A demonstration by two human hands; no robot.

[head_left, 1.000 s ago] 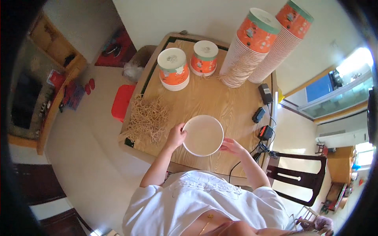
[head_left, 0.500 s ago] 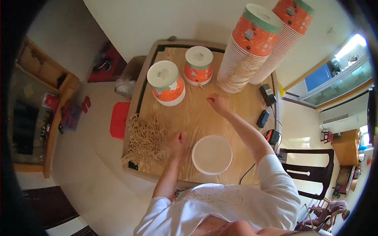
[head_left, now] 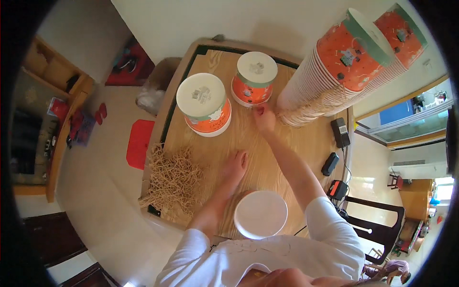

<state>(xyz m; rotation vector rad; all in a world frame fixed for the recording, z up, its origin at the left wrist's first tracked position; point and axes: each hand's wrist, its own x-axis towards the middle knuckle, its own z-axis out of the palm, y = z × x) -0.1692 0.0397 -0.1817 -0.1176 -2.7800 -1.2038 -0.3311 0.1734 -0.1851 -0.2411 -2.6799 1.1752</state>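
My right hand [head_left: 264, 118] is closed in a pinch at the near lower rim of an upside-down orange paper bucket [head_left: 253, 91] with a green band and white base. What its fingertips hold, if anything, is too small to make out. Loosely curled above the tabletop is my left hand [head_left: 236, 164], between the tan strand pile [head_left: 174, 174] and my right forearm; its palm is hidden. Another upturned orange bucket [head_left: 204, 112] stands to the left. Close to my body sits a round white tub [head_left: 261, 215].
Tall nested stacks of paper buckets [head_left: 330, 67] lean at the right back, with tan strands [head_left: 315, 107] around the front one. A black adapter [head_left: 340, 133], a small black device [head_left: 330, 164] and an orange-black device [head_left: 337, 190] with cables lie along the right table edge [head_left: 350, 138].
My right hand has reached the rim of the farther bucket. My left hand has moved right, away from the strand pile. The whole view has shifted slightly.
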